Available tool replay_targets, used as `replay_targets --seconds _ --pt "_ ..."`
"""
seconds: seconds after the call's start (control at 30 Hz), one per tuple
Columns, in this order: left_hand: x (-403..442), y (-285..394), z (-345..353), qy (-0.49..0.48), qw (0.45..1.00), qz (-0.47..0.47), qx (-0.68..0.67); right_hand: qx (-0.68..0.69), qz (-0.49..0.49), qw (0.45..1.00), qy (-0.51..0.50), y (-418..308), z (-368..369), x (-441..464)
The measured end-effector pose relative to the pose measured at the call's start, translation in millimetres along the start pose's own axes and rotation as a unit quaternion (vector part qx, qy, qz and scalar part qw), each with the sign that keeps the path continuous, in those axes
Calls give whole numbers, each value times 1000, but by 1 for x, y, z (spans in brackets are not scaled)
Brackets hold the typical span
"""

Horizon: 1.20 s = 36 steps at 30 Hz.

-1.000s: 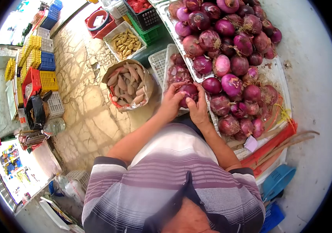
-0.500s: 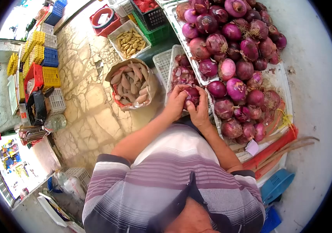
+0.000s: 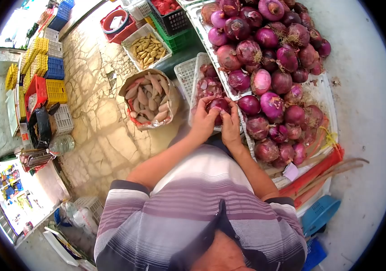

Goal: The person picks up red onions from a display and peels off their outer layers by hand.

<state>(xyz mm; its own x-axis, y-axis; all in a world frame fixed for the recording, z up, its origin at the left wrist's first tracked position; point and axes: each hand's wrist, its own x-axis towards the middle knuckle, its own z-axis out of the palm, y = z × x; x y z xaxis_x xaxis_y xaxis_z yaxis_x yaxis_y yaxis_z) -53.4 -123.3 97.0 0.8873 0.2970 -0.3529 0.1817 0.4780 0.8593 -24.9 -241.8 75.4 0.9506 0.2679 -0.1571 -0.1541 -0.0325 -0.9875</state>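
A red onion (image 3: pixel 218 106) is held between both hands in front of the body. My left hand (image 3: pixel 204 118) wraps round its left side, and my right hand (image 3: pixel 231 123) grips it from the right. Beneath and beyond the hands, a white crate (image 3: pixel 194 97) holds onions and loose skins. Just to the right lies a large pile of red onions (image 3: pixel 281 81) in white trays. The fingertips partly cover the held onion.
A paper sack of sweet potatoes (image 3: pixel 150 99) stands on the stone floor at the left. Behind it is a white box of yellow roots (image 3: pixel 147 49). Red bundled sticks (image 3: pixel 321 168) and a blue basket (image 3: pixel 321 214) lie at the lower right.
The hands stay round the onion, and their fingers have shifted a little, so that more of its top shows than half a second ago. The whole view has moved slightly.
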Motion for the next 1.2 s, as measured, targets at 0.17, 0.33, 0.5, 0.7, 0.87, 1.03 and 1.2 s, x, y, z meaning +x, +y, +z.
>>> replay_targets --seconds 0.17,0.33,0.5,0.7,0.87,1.03,1.2 --pt "7 -8 -2 15 992 62 105 14 11 1000 20 -4 7 6" --pt "10 -16 -2 8 992 41 116 48 21 998 17 12 6 7" --pt "17 -20 -12 -14 985 43 167 -13 26 999 21 -6 5 9" --pt "16 -18 -28 -41 987 -4 155 -77 27 996 -41 -1 -2 13" --pt "12 -10 -26 -55 976 6 211 -60 58 995 -50 16 -8 16" --pt "15 -21 -33 -73 979 -6 190 131 155 978 -46 41 -12 18" --pt "16 -10 -33 -103 965 7 240 132 67 985 -84 63 -20 16"
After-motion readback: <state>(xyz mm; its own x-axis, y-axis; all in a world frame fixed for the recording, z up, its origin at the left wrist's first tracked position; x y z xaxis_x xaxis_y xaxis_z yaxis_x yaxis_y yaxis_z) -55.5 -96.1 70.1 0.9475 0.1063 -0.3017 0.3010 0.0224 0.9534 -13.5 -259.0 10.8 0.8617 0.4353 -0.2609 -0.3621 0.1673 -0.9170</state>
